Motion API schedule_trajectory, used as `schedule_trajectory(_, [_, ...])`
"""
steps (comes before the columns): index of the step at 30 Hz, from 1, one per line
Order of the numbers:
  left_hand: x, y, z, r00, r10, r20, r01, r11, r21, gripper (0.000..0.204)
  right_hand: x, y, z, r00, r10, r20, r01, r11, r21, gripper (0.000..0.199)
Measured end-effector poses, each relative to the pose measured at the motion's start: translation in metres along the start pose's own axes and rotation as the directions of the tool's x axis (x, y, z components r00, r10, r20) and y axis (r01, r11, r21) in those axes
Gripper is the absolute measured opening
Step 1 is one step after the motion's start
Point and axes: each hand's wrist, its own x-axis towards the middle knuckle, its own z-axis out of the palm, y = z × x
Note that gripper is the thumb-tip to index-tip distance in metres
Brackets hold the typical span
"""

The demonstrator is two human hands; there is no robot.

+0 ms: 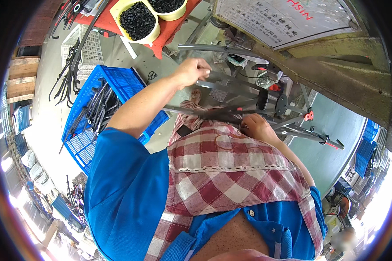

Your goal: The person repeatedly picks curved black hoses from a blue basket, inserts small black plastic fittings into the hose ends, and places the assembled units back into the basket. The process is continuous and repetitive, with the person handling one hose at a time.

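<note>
Two hands on grey metal tube frame (pixel 244 89) at centre: left hand (pixel 191 71) fisted round upper bar, right hand (pixel 257 127) pinching near bar w/ black rods in blue crate (pixel 117 82) at left, assembly seemingly mid-way.

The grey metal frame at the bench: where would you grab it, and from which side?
Grip the grey metal frame on its long bare bars, coming from above. The left hand already closes over an upper bar and the right hand rests on a lower one. The black knobs and red-tipped ends further right look awkward to grasp.
</note>
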Motion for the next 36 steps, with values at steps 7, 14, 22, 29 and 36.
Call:
schedule_trajectory(7, [-0.022,0.113,-0.010,0.991,0.113,-0.067,-0.115,0.993,-0.029,0.018,0.020,-0.035,-0.064,0.998,0.041,-0.055,-0.023,0.958,0.286,0.012])
schedule_trajectory(14, [0.013,0.108,-0.009,0.998,0.045,-0.039,-0.047,0.996,-0.069,0.016,0.084,-0.032,-0.105,0.965,0.198,-0.173,-0.151,0.955,0.254,0.014])
schedule_trajectory(22, [0.022,0.107,-0.001,0.977,0.201,-0.077,-0.207,0.975,-0.081,0.012,0.125,0.000,-0.117,0.925,0.159,-0.344,-0.047,0.949,0.312,0.029])
schedule_trajectory(29, [0.038,0.097,-0.004,0.946,0.318,-0.059,-0.318,0.948,-0.008,0.014,0.160,-0.004,-0.118,0.922,0.064,-0.381,-0.156,0.964,-0.214,0.056])
schedule_trajectory(36, [0.049,0.111,-0.010,0.965,0.243,0.096,-0.260,0.934,0.244,0.020,0.190,0.025,-0.108,0.788,-0.317,-0.528,0.248,0.948,-0.200,0.038])
